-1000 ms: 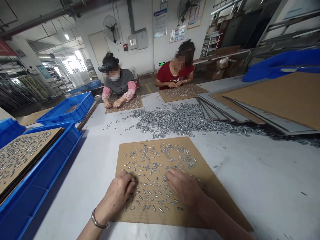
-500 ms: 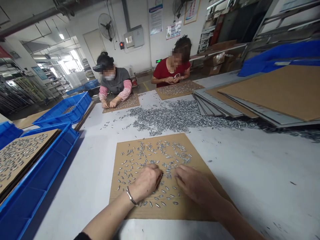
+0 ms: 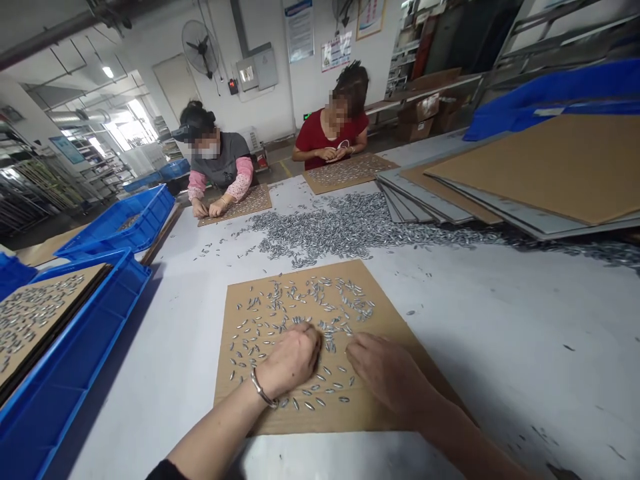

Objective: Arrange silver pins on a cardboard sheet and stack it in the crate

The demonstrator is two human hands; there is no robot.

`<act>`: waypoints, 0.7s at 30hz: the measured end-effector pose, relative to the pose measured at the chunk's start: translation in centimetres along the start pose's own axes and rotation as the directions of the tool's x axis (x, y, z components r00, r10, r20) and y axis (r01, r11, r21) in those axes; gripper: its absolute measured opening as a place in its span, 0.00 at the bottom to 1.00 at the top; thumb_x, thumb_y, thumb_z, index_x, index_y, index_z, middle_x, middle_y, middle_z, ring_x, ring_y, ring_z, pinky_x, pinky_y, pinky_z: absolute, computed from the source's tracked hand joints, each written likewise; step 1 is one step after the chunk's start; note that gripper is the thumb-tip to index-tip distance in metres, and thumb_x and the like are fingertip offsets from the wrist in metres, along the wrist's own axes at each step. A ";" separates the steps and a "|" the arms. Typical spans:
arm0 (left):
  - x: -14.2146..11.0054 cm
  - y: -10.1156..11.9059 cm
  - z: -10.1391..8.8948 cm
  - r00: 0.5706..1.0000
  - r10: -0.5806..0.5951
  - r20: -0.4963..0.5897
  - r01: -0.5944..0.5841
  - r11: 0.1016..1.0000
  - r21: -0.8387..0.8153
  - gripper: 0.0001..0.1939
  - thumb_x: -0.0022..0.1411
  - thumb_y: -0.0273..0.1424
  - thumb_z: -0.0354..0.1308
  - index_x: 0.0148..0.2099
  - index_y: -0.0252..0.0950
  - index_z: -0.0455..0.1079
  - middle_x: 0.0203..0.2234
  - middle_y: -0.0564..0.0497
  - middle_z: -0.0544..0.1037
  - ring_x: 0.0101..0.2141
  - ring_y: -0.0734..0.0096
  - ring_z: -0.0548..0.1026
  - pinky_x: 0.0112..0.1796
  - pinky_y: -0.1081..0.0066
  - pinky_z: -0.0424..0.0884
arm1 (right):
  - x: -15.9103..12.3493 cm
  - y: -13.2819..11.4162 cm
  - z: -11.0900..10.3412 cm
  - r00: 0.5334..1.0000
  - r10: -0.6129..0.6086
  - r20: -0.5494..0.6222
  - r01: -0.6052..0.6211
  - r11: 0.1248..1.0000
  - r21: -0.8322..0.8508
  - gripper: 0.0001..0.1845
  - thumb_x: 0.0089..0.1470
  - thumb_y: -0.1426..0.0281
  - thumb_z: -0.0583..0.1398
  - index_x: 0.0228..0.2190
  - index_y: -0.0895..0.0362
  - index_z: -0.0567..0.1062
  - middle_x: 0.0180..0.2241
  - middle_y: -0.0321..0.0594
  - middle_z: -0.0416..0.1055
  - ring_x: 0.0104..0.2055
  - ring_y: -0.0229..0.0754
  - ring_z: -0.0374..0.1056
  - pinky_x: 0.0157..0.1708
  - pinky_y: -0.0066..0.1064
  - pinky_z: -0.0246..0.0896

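Observation:
A brown cardboard sheet (image 3: 380, 313) lies on the white table in front of me, strewn with several small silvery metal pieces (image 3: 295, 300). My left hand (image 3: 290, 360), a bracelet on its wrist, rests on the sheet's middle with the fingers curled onto the pieces. My right hand (image 3: 383, 373) lies flat just to its right, fingertips among the pieces. Whether either hand pinches a piece is hidden.
A large loose heap of metal pieces (image 3: 345, 230) spreads beyond the sheet. Stacked cardboard and grey boards (image 3: 500, 187) lie at the right. Blue crates (image 3: 75, 353) with loaded cardboard stand at the left. Two other people (image 3: 220, 167) sort pieces across the table.
My left hand has moved right, from the sheet's lower left to its middle, close to the right hand. The view has shifted slightly upward and leftward.

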State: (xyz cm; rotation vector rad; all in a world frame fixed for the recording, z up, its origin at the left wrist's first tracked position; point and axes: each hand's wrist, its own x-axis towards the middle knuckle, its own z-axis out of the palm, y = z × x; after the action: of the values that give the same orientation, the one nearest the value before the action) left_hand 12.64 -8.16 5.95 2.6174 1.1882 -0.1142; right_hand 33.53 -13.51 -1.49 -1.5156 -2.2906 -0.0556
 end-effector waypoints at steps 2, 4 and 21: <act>0.3 0.0 0.2 0.999 -0.022 0.028 0.023 0.999 -0.039 0.09 0.68 0.23 0.51 0.39 0.35 0.72 0.41 0.42 0.78 0.40 0.62 0.76 0.41 0.66 0.72 | 0.6 -0.4 -0.7 0.998 0.036 0.060 -0.036 0.999 0.009 0.15 0.62 0.80 0.55 0.27 0.53 0.71 0.28 0.36 0.71 0.31 0.40 0.67 0.35 0.34 0.50; 0.8 0.1 0.5 0.997 -0.036 0.066 0.039 0.998 -0.050 0.07 0.64 0.22 0.54 0.36 0.35 0.73 0.40 0.41 0.79 0.39 0.61 0.76 0.39 0.66 0.72 | 1.6 -1.2 -1.1 0.989 0.090 0.114 -0.090 0.996 -0.010 0.13 0.64 0.78 0.56 0.29 0.53 0.73 0.29 0.37 0.74 0.32 0.41 0.70 0.34 0.33 0.52; -0.6 -3.4 -1.0 0.984 -0.116 -0.135 0.079 0.964 -0.254 0.11 0.67 0.23 0.52 0.38 0.37 0.75 0.39 0.46 0.80 0.40 0.65 0.77 0.44 0.69 0.72 | 2.5 -2.1 -2.2 0.906 0.253 0.338 -0.244 0.967 -0.071 0.11 0.57 0.81 0.57 0.29 0.56 0.75 0.33 0.44 0.80 0.32 0.43 0.75 0.29 0.33 0.47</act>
State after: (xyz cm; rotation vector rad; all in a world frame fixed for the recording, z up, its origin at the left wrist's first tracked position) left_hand 9.70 -6.20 6.34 2.3832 1.2894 0.2034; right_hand 31.47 -12.68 1.73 -1.9519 -2.3338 0.2727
